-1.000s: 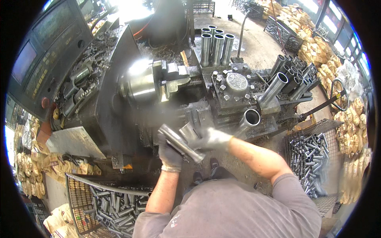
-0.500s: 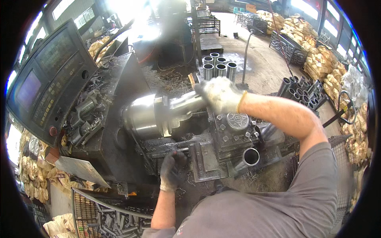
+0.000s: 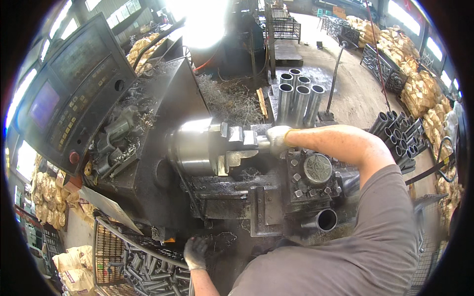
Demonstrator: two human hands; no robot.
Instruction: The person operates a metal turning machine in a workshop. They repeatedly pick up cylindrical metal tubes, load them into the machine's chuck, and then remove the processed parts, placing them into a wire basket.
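Note:
My right hand (image 3: 278,138), in a white work glove, is closed round the outer end of a metal tube (image 3: 263,143) at the lathe chuck (image 3: 195,148). The tube's other end sits between the stepped chuck jaws (image 3: 237,138), and my glove hides part of it. Lower down, my left hand (image 3: 196,252), in a glove with dark, dirty fingers, is held open and empty near the rim of a wire basket (image 3: 108,246). The tool post (image 3: 316,170) stands just right of the chuck, below my right forearm.
Upright tubes (image 3: 301,98) stand behind the lathe, with more tubes (image 3: 397,135) stacked at the right. One tube (image 3: 326,220) lies by the tool post. A control panel (image 3: 69,93) rises at the left. Metal shavings (image 3: 229,101) lie behind the chuck.
The tube has gone further into the chuck jaws, with my right hand now close to them. My left hand has dropped from beside the carriage toward the basket. The view has shifted.

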